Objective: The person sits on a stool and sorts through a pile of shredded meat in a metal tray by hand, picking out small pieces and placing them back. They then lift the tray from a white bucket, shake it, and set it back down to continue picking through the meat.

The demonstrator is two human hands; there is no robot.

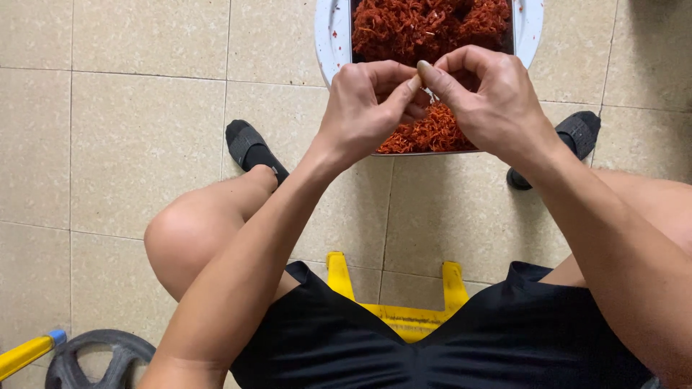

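A small pale strip (425, 92) is pinched between the closed fingertips of the left hand (364, 108) and right hand (490, 97), above a round white basin (328, 36) heaped with red shredded strands (425, 29).

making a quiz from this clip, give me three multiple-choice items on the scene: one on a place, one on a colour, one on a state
1. Where is the basin of red shreds?
A. on the tiled floor between the feet
B. on a table
C. on the lap

2. What colour is the stool under the person?
A. blue
B. yellow
C. white

3. How are the hands placed?
A. flat on the knees
B. apart at the sides
C. together, fingertips pinching something small

Answers:
1 A, it sits on the tiles between the socked feet.
2 B, yellow legs show between the thighs.
3 C, the left hand and right hand meet above the basin.
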